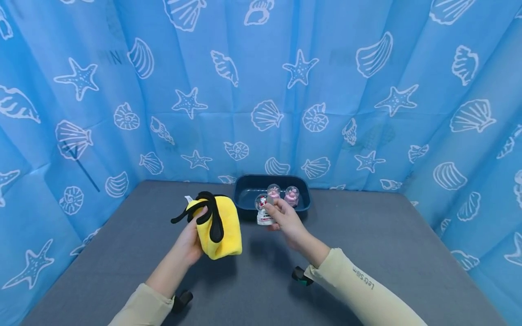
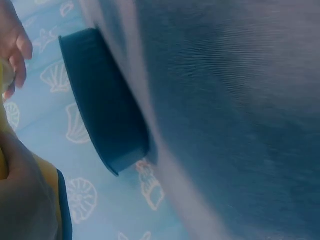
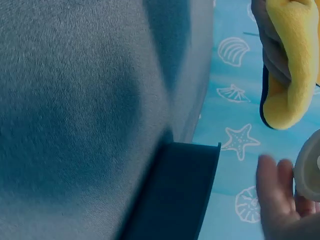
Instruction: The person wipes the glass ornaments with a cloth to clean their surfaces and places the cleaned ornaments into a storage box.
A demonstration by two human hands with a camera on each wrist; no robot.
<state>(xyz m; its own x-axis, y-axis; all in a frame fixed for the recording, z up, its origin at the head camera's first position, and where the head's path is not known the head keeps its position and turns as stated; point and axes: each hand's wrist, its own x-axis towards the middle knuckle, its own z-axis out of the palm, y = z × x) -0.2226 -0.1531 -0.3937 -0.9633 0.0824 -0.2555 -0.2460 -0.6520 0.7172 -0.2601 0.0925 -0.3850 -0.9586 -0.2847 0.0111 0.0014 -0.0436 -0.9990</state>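
Note:
My left hand [image 1: 190, 239] grips a folded yellow cloth [image 1: 229, 226] with thick black edging, its fingers partly hidden by the cloth. To the right, my right hand [image 1: 288, 223] pinches a small snow globe [image 1: 265, 219] by its side. A red-and-white figure shows inside this globe, over a white base with red lettering. Held upright, the globe overlaps the front of a dark blue tray [image 1: 239, 192] in the head view. Two more snow globes [image 1: 292, 194] with pink figures stand in the tray. From the right wrist, the held globe's round base [image 3: 303, 172] shows.
A grey cloth-covered table [image 1: 355, 226] lies under everything. Behind it hangs a blue curtain [image 1: 244, 86] with white shells and starfish, close to the tray's back. Dark wrist devices [image 1: 302, 275] hang below both sleeves.

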